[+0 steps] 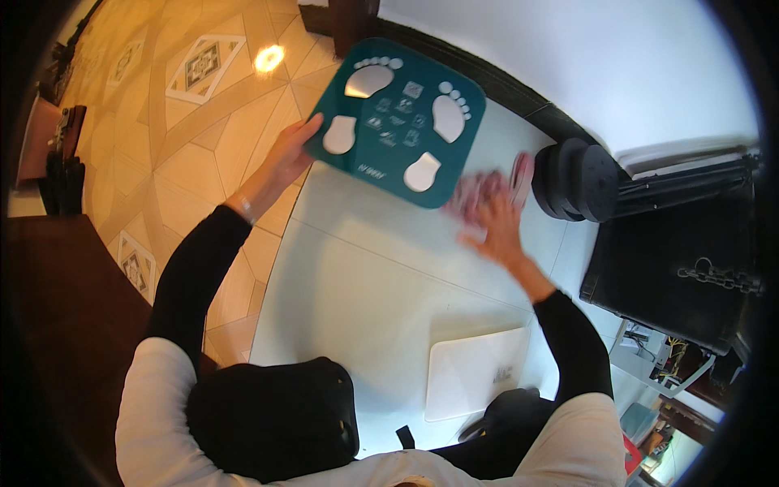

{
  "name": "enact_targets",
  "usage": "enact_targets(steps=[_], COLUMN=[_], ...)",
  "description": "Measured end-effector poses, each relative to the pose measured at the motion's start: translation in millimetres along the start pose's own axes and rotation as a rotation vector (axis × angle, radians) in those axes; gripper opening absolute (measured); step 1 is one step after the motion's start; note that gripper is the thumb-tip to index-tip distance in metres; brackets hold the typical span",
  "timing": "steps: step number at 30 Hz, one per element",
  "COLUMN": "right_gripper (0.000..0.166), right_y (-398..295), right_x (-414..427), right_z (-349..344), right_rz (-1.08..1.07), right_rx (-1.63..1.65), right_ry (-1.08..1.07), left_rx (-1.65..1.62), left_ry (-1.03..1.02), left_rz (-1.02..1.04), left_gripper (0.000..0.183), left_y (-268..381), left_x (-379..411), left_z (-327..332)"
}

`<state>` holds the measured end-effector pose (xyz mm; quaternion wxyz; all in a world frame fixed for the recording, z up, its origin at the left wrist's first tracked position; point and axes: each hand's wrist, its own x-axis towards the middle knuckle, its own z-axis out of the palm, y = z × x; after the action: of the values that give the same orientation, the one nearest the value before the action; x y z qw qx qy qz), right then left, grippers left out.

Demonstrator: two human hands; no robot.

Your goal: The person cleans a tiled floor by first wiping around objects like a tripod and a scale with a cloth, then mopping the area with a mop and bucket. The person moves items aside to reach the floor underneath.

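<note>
A green glass bathroom scale (395, 155) with silvery foot-shaped plates is tilted up above the pale tiled floor. My left hand (292, 143) grips its left edge, the thumb on top. To the right of the scale, my right hand (499, 231) is blurred by motion, over a crumpled red-and-white cloth (484, 192); whether the fingers are closed on the cloth cannot be told. A second, white flat panel (475, 374) with a small printed mark lies on the floor near my right knee.
Black round weight plates (575, 179) and a black case (669, 268) with a chain stand at the right. A dark baseboard (517, 91) runs along the white wall. Brown furniture (67, 316) is at the left; an open metal housing with wires (651, 350) is at the lower right.
</note>
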<state>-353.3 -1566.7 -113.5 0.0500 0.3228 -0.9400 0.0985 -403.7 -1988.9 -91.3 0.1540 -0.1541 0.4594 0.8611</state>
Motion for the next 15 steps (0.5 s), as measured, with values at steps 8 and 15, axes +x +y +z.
enact_targets(steps=[8,15], right_gripper=[0.040,0.029], right_y=[-95,-108], right_x=[-62,-31], right_z=[-19,-1], right_rz=[-0.228,0.108], right_rx=[0.377,0.693], right_ry=[-0.253,-0.253], left_rx=[-0.021,0.349], left_ry=[0.021,0.012], left_rz=[-0.064,-0.171], left_gripper=[0.036,0.046], left_y=[-45,-36], left_x=[44,51], left_z=[32,34])
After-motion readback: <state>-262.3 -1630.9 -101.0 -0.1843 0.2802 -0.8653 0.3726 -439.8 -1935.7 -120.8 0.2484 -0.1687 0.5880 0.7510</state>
